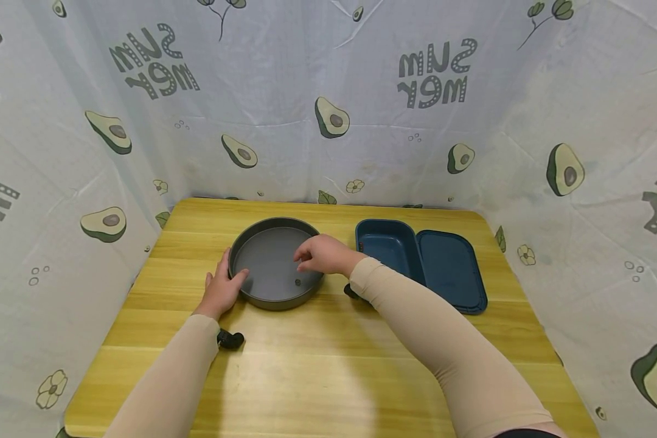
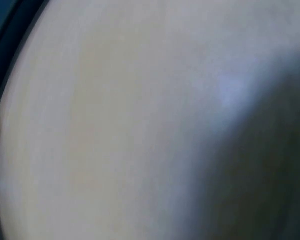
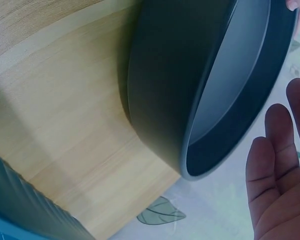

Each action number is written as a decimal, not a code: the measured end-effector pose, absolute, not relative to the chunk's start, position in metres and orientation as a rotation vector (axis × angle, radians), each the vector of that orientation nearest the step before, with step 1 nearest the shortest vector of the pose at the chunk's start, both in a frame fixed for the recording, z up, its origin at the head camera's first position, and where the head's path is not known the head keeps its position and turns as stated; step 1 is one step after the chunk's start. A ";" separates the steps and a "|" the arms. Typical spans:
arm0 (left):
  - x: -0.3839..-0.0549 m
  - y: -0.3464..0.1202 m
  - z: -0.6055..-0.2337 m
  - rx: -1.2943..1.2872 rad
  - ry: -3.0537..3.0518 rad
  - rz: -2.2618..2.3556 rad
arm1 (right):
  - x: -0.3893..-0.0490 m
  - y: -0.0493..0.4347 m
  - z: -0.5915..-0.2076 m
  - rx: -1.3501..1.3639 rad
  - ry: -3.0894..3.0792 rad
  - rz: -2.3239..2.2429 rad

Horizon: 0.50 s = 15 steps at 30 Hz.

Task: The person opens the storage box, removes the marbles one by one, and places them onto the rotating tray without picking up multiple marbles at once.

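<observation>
A round dark grey baking pan (image 1: 274,261) stands on the wooden table, with one small dark lump (image 1: 298,282) on its floor near the front right. My left hand (image 1: 222,288) holds the pan's left rim, thumb over the edge and fingers along the outer wall. Over the right part of the pan hovers my right hand (image 1: 324,254), fingers loosely bent. In the right wrist view, that hand's fingers (image 3: 277,150) are spread beside the pan's rim, with nothing seen between them. Its thumb is hidden there.
Right of the pan is a blue rectangular container (image 1: 389,228), with small brown bits (image 1: 361,246) by its left inner wall. A flat blue lid (image 1: 451,271) lies against its right side. Patterned white cloth (image 1: 285,91) hangs behind the table (image 1: 295,377). The left wrist view is mostly blurred tabletop.
</observation>
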State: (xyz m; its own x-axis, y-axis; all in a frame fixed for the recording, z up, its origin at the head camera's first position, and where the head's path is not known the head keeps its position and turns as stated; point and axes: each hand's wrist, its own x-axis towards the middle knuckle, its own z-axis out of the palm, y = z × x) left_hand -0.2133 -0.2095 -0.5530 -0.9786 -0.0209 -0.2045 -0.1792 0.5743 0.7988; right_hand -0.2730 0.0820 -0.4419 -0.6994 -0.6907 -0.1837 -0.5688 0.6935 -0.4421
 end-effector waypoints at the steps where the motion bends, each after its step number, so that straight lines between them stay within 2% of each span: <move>1: -0.213 -0.209 -0.553 -0.169 2.631 1.365 | -0.273 0.082 -0.442 -0.988 2.570 -0.507; 8: -0.212 -0.210 -0.553 -0.167 2.639 1.350 | -0.276 0.092 -0.437 -0.976 2.569 -0.562; 15: -0.211 -0.208 -0.550 -0.170 2.633 1.362 | -0.283 0.122 -0.430 -0.891 2.637 -0.554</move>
